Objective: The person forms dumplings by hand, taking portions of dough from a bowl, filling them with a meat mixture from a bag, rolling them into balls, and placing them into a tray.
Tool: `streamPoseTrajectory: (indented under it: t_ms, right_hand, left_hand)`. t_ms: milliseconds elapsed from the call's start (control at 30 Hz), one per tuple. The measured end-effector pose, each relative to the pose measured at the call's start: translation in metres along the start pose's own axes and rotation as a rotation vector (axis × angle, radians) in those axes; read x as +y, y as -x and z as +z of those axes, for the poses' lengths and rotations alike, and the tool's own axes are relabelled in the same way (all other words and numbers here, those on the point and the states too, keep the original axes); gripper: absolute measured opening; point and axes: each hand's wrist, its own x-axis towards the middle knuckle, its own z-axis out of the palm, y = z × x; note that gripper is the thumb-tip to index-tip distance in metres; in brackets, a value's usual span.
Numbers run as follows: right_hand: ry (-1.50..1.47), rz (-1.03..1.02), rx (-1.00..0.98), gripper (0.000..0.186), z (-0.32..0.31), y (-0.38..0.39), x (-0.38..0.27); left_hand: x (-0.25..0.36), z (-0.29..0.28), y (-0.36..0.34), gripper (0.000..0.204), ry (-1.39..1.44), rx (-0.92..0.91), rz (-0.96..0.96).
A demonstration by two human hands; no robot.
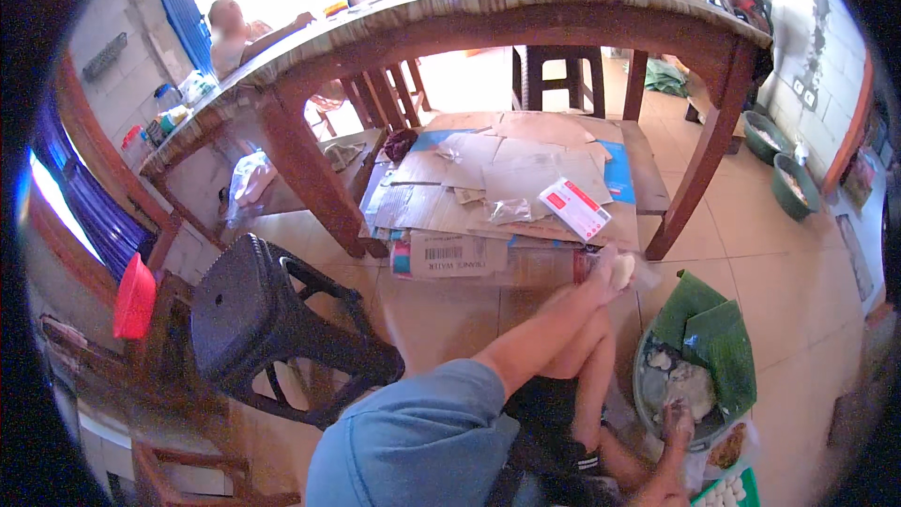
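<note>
The left arm, in a blue sleeve (413, 437), stretches forward, and its left hand (605, 265), ahead and to the left of the basin (641, 394), is curled around a small white lump of dough (622, 271). The right forearm comes in from the near side of the basin; the right hand (677, 422) reaches down inside it, fingers on the larger mass of dough (693, 387). Whether they grip any cannot be told.

Green leaves (721, 338) lie over the basin's far right side. Just nearer than the basin are some brown crumbly food (727, 448) and a green tray (699, 501) of white pieces. The basin stands on a tiled floor (784, 305). Left of it is a black stool (235, 319); beyond it to the left, flattened cardboard (540, 169) lies under a wooden counter (413, 42). Farther beyond the basin, toward the far left, sits another person (228, 42).
</note>
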Motion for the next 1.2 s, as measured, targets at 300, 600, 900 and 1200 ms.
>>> streamPoseTrajectory:
  t_ms: [300, 600, 900, 1200]
  right_hand:
    - [-0.053, -0.025, 0.098, 0.028, 0.013, -0.008, 0.055]
    - [-0.078, 0.023, 0.041, 0.033, 0.011, -0.014, 0.042]
    - [-0.099, 0.103, -0.161, 0.045, -0.026, -0.013, 0.004]
    - [-0.219, 0.115, -0.064, 0.041, -0.019, -0.009, -0.020]
  left_hand:
    - [0.009, 0.057, -0.006, 0.038, 0.270, -0.078, -0.093]
    - [0.022, 0.044, 0.010, 0.030, 0.482, -0.253, 0.095]
    - [0.011, 0.041, 0.005, 0.017, 0.392, -0.033, -0.022]
    - [0.010, 0.032, 0.007, 0.014, 0.364, -0.125, -0.033]
